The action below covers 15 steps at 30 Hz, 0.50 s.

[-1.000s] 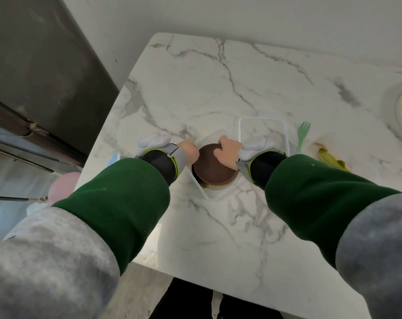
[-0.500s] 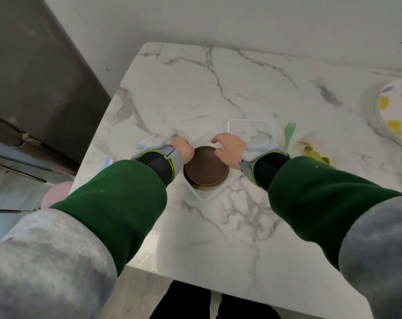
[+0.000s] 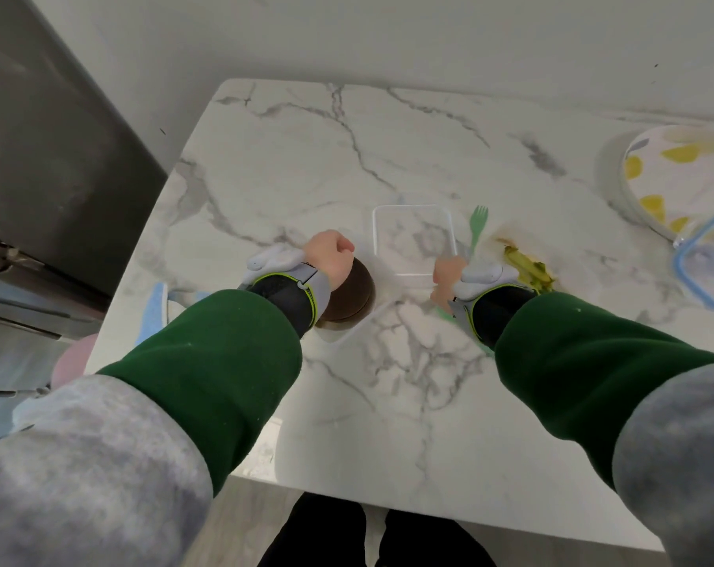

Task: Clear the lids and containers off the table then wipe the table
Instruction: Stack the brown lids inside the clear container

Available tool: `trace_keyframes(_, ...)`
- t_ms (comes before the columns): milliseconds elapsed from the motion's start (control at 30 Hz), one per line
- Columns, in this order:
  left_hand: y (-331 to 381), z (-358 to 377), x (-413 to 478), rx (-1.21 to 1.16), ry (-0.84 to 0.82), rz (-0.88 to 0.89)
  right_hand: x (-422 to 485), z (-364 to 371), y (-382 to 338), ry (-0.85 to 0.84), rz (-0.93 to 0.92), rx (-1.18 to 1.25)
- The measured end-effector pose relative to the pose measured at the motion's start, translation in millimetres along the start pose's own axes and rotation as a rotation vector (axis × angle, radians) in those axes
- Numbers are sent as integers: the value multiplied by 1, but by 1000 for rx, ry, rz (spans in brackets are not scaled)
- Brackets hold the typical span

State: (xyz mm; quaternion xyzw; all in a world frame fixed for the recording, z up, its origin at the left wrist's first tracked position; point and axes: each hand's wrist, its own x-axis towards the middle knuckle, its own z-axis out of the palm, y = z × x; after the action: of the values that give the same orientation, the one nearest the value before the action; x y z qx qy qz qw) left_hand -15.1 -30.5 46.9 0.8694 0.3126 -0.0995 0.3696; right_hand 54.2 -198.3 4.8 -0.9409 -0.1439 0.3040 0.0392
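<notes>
A brown round container [image 3: 353, 294] sits in a clear square container [image 3: 349, 335] near the middle of the marble table [image 3: 306, 165]. My left hand [image 3: 331, 253] grips the brown one at its far rim, fingers curled over it. To its right lies another clear square container [image 3: 413, 239]. My right hand [image 3: 446, 278] is at that one's near right corner, fingers curled on the edge. A green fork [image 3: 478, 223] lies just right of this hand. A thin green edge [image 3: 443, 312] shows under my right wrist.
Yellow-green food scraps [image 3: 529, 268] lie on a stain right of the fork. A patterned plate [image 3: 674, 178] and a blue-rimmed clear lid [image 3: 705, 266] sit at the far right. A grey appliance [image 3: 52, 157] stands left of the table. A light blue object [image 3: 154, 311] sits at the left edge.
My right hand left the brown container and moved right to the corner of the other clear container. My left hand shifted onto the brown container's far rim.
</notes>
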Motion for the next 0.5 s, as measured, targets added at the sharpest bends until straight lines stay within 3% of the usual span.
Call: trace_keyframes(500,-14,19,-6,-50,-59,-42,-1,30,34,-39,112,156)
